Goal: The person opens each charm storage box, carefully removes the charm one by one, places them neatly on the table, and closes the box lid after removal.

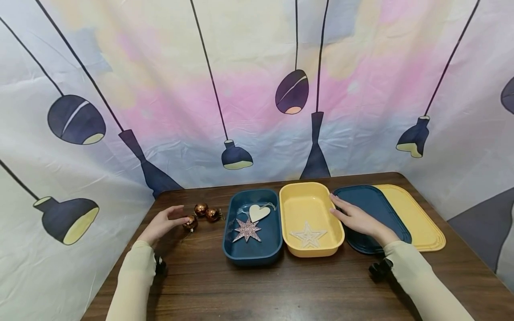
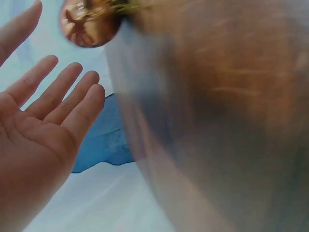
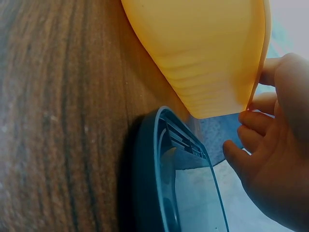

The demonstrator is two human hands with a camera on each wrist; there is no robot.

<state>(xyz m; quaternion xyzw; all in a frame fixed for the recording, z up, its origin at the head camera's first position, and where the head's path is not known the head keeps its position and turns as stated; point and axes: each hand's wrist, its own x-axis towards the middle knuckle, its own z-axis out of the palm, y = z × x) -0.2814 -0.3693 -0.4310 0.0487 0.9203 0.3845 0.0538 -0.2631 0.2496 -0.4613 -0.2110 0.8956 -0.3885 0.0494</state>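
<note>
My left hand (image 1: 163,224) reaches toward the nearest of three shiny copper bauble ornaments, the front bauble (image 1: 190,222). In the left wrist view its fingers are spread, with the bauble (image 2: 92,21) beyond the thumb and fingertips. Two more baubles (image 1: 206,212) lie just behind. My right hand (image 1: 358,218) rests its fingertips on the right rim of a yellow box (image 1: 309,253), fingers relaxed. Inside that box leans a pale glittery star (image 1: 308,235). A blue box (image 1: 253,259) beside it holds a pinkish glitter star (image 1: 247,230) and a cream heart (image 1: 259,213) on a string.
Right of the boxes lies a dark blue lid (image 1: 361,196), partly over a yellow lid (image 1: 425,229). All stand on a brown wooden table (image 1: 257,294). A printed cloth (image 1: 257,102) with painted lamps hangs close behind the table's back edge.
</note>
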